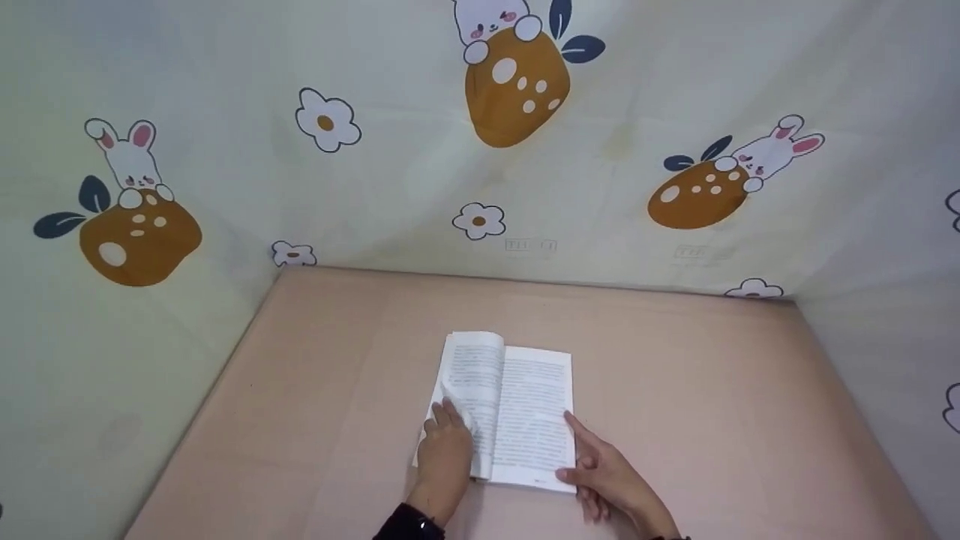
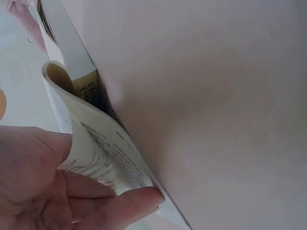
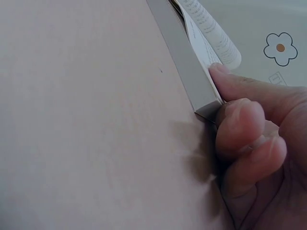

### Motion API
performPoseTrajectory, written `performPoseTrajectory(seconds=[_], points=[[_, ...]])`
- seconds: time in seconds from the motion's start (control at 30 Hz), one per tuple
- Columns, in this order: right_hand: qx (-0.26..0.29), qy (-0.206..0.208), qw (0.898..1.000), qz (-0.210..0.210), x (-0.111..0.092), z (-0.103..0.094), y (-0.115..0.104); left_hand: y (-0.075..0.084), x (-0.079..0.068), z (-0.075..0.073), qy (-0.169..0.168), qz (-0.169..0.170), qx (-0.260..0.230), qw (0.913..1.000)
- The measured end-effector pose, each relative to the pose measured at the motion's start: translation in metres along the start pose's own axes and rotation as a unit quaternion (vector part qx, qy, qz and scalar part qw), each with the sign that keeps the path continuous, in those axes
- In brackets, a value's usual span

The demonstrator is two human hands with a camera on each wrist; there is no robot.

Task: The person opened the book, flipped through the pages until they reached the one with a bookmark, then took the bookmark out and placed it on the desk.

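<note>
An open book (image 1: 534, 420) with printed pages lies on the table. My left hand (image 1: 446, 450) lies over its left side, where a curved page (image 1: 487, 397) bulges up beside the fingers. The left wrist view shows the left thumb against the bent page (image 2: 91, 139) and the fingers (image 2: 139, 201) extended onto the page beneath. At the lower right corner my right hand (image 1: 611, 480) holds the book, thumb on top and index finger along the right edge. In the right wrist view, other fingers (image 3: 240, 124) curl beside the thick page block (image 3: 182, 67).
A pinkish-tan table surface (image 1: 337, 405) surrounds the book. Behind it and along both sides hangs a pale sheet (image 1: 405, 187) printed with rabbits, orange fruit and flowers. A dark sleeve (image 1: 405, 523) covers the left wrist.
</note>
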State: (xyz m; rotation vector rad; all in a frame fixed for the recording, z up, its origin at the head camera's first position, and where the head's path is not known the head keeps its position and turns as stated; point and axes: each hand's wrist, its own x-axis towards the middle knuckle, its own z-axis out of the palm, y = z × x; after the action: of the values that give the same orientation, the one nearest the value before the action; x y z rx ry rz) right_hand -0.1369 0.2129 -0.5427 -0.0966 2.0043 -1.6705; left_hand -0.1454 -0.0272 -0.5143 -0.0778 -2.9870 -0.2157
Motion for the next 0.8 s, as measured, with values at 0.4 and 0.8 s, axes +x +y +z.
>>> performPoseTrajectory(seconds=[0.4,0.8], points=[[0.001,-0.003,1.000,0.002,0.0016,0.0019,0.0013,-0.0052,0.0023,-0.0032,-0.059,0.007,0.025,0.9979],[-0.006,0.013,1.000,0.008,-0.0011,0.0006,-0.0005,0.0001,-0.0031,0.0000,-0.071,0.039,0.183,0.9798]])
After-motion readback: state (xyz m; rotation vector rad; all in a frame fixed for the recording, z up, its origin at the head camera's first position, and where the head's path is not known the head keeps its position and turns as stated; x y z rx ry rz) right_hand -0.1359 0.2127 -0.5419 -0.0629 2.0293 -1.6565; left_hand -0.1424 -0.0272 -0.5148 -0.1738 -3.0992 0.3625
